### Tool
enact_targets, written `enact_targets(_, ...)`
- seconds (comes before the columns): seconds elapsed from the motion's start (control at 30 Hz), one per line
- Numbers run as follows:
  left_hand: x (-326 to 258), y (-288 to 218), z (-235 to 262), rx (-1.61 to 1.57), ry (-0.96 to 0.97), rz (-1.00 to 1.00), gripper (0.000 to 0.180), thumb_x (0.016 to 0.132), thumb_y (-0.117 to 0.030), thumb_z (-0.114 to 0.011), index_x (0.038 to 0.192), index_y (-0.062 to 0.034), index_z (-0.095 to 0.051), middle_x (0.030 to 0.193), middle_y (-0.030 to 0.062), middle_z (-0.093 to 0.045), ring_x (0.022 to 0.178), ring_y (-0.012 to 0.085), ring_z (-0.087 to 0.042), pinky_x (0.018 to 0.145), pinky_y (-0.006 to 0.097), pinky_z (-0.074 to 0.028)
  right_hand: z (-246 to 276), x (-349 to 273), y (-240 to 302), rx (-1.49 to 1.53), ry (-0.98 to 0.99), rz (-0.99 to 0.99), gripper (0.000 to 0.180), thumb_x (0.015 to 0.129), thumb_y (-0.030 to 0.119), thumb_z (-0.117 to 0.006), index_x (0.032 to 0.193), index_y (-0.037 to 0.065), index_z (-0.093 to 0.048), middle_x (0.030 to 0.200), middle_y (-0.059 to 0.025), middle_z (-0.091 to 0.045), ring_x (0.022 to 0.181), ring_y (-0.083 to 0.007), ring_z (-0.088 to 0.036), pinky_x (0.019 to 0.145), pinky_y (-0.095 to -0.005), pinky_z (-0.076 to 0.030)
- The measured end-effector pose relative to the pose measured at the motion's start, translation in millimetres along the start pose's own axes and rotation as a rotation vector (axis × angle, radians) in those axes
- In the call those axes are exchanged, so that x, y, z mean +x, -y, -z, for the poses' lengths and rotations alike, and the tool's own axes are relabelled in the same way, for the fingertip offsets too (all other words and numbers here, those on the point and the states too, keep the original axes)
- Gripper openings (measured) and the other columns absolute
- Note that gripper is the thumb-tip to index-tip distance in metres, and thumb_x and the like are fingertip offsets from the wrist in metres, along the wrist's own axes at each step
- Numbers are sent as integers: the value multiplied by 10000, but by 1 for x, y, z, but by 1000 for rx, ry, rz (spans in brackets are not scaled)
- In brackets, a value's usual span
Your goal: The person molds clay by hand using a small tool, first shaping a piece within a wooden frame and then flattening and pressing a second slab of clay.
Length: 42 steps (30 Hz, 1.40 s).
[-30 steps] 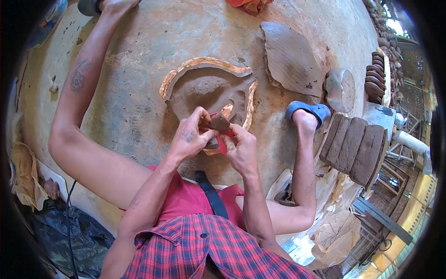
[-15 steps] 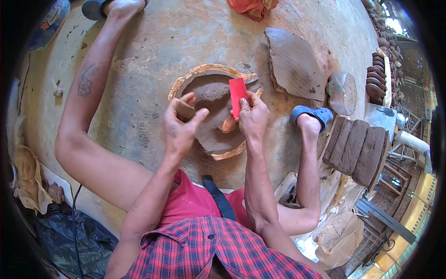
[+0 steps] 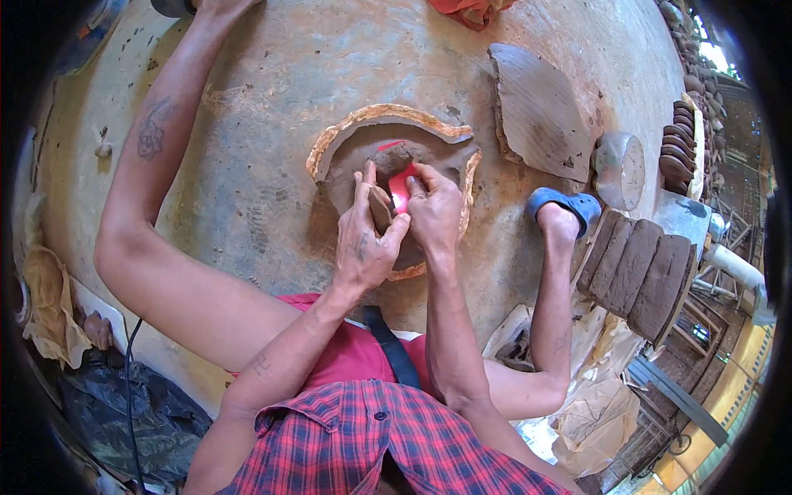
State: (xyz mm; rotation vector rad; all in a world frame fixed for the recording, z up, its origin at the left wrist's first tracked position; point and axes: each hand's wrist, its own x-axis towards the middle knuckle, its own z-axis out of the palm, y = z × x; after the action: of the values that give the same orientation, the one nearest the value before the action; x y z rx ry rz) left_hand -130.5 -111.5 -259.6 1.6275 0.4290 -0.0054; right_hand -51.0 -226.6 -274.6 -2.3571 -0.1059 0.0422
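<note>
I sit on a concrete floor with my legs spread around a broken round clay tray point(image 3: 388, 115) that holds a mound of brown clay point(image 3: 404, 157). My left hand point(image 3: 365, 235) pinches a small brown lump of clay point(image 3: 380, 209) between thumb and fingers. My right hand point(image 3: 436, 210) grips a flat red scraper point(image 3: 400, 188) and presses it against that lump. Both hands touch each other just above the tray's near side.
A flat slab of dried clay point(image 3: 540, 111) lies at the upper right, with a grey round lid point(image 3: 623, 169) beside it. Several brown clay slabs point(image 3: 639, 268) lean in a row at the right. My blue sandal point(image 3: 569, 205) rests near them. A red cloth point(image 3: 466, 10) lies at the top.
My hands have moved forward over the tray. The red scraper, lifted upright half a second ago, is now down against the clay lump in my left hand.
</note>
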Motion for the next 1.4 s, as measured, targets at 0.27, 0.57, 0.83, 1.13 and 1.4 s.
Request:
enact_targets(0.27, -1, 1, 3, -202, -253, -32, 375, 983, -59, -709, 1317, -30, -540, 1332, 145, -630, 1283, 206, -583, 1048, 342, -474, 20, -23, 47, 91, 169, 231, 230, 909, 58, -686, 1123, 18, -758, 940, -222, -747, 845, -389, -747, 738, -454, -593)
enact_targets(0.57, 21, -11, 49, -628, -79, 44, 335, 999, -67, -703, 1299, 6, -573, 1099, 127, -724, 920, 233, -763, 792, 334, -626, 112, -68, 9, 83, -143, -118, 235, 904, 62, -741, 1130, -1, -755, 971, -149, -766, 806, -260, -750, 754, -365, -606)
enact_targets(0.83, -6, -30, -19, -423, 637, 69, 607, 1010, -170, -741, 1495, -70, -392, 1213, 51, -647, 1120, 151, -658, 854, 317, -598, 140, -90, 20, 111, 13, -21, 469, 884, 15, -771, 1342, -25, -677, 1469, -197, -604, 1221, -216, -662, 899, -328, -584)
enact_targets(1.13, -12, -42, -40, -512, 670, 346, 676, 1035, -194, -690, 1609, -94, -347, 1392, 124, -588, 1203, 200, -656, 922, 323, -585, 154, -85, -23, 535, -218, -340, 252, 957, -37, -683, 1202, -30, -743, 1100, -132, -792, 993, -191, -747, 897, -316, -578)
enact_targets(1.4, 5, -49, -33, -1079, 744, 528, 673, 1061, -661, -382, 786, -81, -585, 964, 177, -709, 1022, 314, -724, 809, 365, -598, 158, -59, -80, -85, -405, -134, 263, 989, 64, -675, 1229, -15, -749, 1421, -228, -650, 1306, -313, -645, 1080, -410, -514)
